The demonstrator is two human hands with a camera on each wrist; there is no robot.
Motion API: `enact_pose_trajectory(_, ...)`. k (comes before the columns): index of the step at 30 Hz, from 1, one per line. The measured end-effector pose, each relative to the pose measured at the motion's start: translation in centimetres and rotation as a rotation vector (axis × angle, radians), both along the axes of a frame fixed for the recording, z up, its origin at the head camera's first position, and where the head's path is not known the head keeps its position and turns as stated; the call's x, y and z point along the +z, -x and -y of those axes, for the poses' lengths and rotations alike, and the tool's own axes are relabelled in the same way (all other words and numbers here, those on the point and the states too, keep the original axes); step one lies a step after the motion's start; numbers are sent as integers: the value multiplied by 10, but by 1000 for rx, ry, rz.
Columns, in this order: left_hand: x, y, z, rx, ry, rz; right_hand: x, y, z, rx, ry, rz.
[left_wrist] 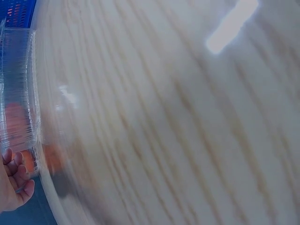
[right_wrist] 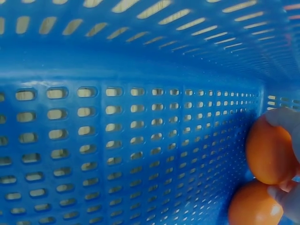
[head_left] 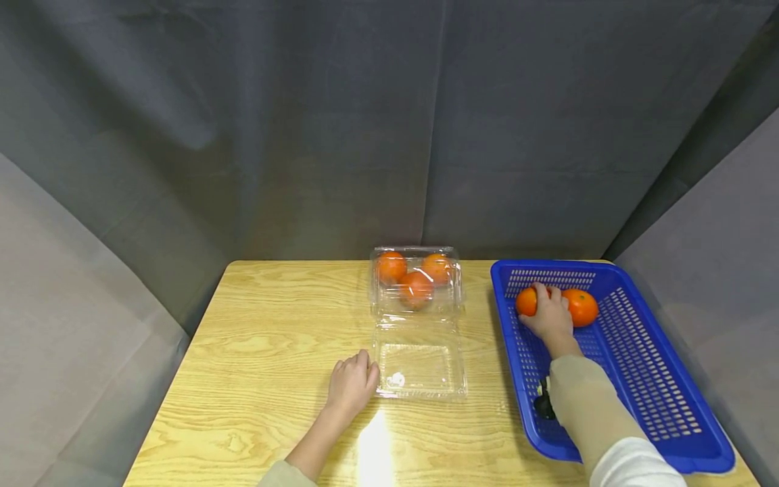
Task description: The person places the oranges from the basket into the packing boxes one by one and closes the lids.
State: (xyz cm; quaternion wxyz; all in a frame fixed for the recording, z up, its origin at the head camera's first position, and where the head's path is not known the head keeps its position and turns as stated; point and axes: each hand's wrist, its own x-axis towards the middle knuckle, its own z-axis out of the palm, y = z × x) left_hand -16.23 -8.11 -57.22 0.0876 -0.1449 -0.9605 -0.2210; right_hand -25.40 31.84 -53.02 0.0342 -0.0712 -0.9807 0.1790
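Observation:
My right hand (head_left: pixel 550 318) reaches into the blue basket (head_left: pixel 663 379) and grips an orange (head_left: pixel 526 302), thumb and fingers round its sides. A second orange (head_left: pixel 580 308) lies against that hand. In the right wrist view the held orange (right_wrist: pixel 269 150) is near the basket wall, just above the other orange (right_wrist: pixel 255 206). My left hand (head_left: pixel 353 384) rests at the front left edge of the clear plastic box's lid (head_left: pixel 420 365), fingers loosely bent. Three oranges (head_left: pixel 416 289) sit in the box's rear half. The left wrist view shows the left hand (left_wrist: pixel 16 185) holding nothing.
The wooden table (head_left: pixel 268 352) carries the box at its back middle and the basket along its right side. A grey curtain (head_left: pixel 341 135) hangs behind the table. Beside the right sleeve is a small black object (head_left: pixel 544 406).

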Motion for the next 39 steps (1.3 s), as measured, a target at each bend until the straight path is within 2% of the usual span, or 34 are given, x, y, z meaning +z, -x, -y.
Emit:
enact_pose_trajectory(8,-1,0,-1,11,-18,9,-3,0,-1,4,8,-43)
enact_pose_trajectory(17,-1,1,-1,23,-12,-15,-1,0,-1,-15,10,-59)
enact_pose_trajectory(22,-1,0,-1,21,-15,-17,8,2,-2,-17,32,-101)
enact_pose_trajectory(31,-1,0,-1,16,-27,-14,28,2,-4,-48,64,-112)
enact_pose_trajectory(39,-1,0,1,23,-34,-13,52,1,6,-29,96,-253)
